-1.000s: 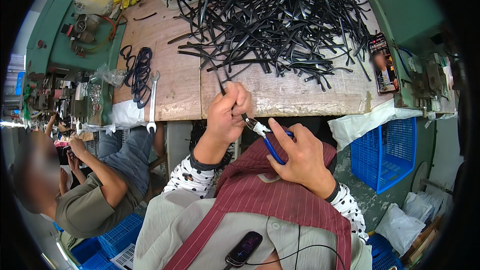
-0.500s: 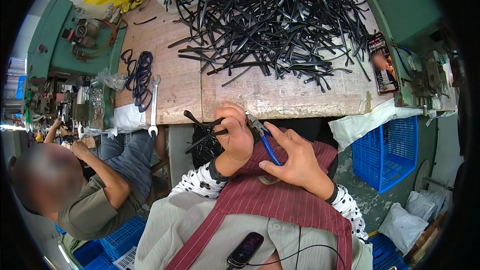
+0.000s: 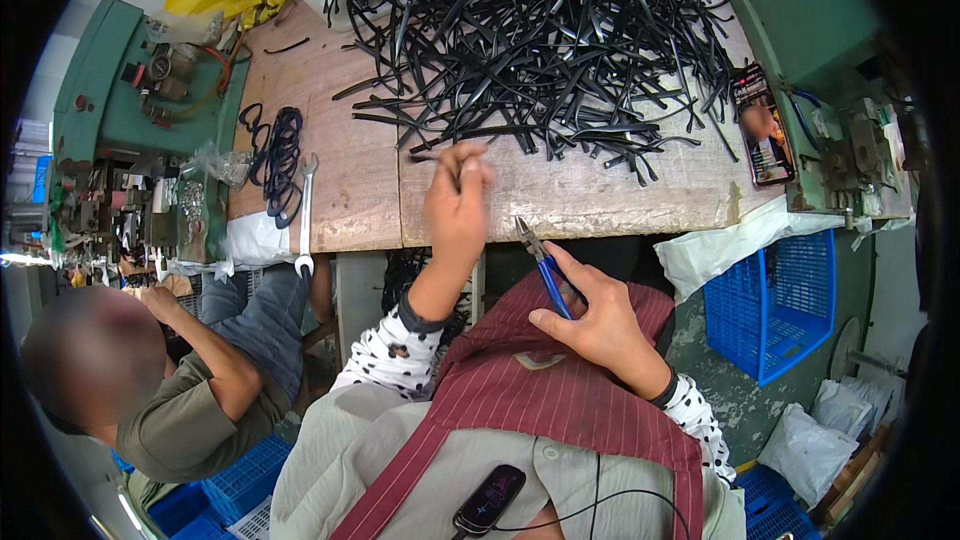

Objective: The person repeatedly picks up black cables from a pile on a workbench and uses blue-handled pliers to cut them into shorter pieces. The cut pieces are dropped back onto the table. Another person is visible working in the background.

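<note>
My right hand (image 3: 605, 325) holds a pair of blue-handled cutting pliers (image 3: 548, 275), fingers round the handles. Its steel jaws point up at the table's front edge and are slightly apart, with nothing between them. Stretched out over the table, my left hand (image 3: 459, 200) is blurred, its fingers pinched on a thin black eyeglass temple (image 3: 425, 158) at the near left edge of the pile. Beyond both hands lies a large heap of black eyeglass temples (image 3: 540, 60), spread loosely over the wooden table (image 3: 350, 180).
A wrench (image 3: 307, 210) and a coil of dark cord (image 3: 284, 155) lie to the left. A phone (image 3: 765, 130) leans by the green machine (image 3: 820, 40) at right. Blue crates (image 3: 770, 305) stand below right. Another person (image 3: 190, 380) sits at left beside another green machine (image 3: 100, 90).
My left hand has left the pliers' jaws and reached forward to the heap. The temples it held before are gone from it. The pliers have stayed nearly in place.
</note>
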Demonstrator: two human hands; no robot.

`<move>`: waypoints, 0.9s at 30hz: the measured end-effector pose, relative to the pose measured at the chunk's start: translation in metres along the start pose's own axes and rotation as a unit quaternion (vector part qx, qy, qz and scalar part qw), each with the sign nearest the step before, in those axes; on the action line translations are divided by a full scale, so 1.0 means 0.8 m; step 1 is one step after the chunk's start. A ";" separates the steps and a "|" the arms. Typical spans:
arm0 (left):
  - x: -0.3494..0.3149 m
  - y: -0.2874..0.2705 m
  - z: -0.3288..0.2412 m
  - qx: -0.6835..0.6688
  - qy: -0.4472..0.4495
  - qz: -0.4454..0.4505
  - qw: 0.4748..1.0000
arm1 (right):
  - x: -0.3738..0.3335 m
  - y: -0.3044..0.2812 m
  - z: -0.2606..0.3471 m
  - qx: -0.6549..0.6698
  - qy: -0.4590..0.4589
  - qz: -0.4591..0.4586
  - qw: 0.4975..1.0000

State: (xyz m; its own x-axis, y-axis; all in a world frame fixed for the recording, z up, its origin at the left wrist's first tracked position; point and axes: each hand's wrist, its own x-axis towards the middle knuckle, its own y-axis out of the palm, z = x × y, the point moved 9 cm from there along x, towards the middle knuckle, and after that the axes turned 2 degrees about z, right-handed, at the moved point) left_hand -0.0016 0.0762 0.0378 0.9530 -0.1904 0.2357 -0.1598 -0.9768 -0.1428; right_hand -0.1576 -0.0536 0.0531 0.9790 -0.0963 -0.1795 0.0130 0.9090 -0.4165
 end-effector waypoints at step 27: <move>-0.017 0.043 -0.020 -0.479 -0.267 0.254 0.797 | -0.007 -0.023 0.057 -0.268 -0.182 -0.100 0.941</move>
State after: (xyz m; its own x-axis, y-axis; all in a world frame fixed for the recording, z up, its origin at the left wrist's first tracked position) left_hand -0.0239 0.0434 0.0453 0.6359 -0.7655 -0.0983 -0.4386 -0.4632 0.7701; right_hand -0.1545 -0.0512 0.1022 0.9740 -0.0105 0.2262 0.1955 0.5435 -0.8163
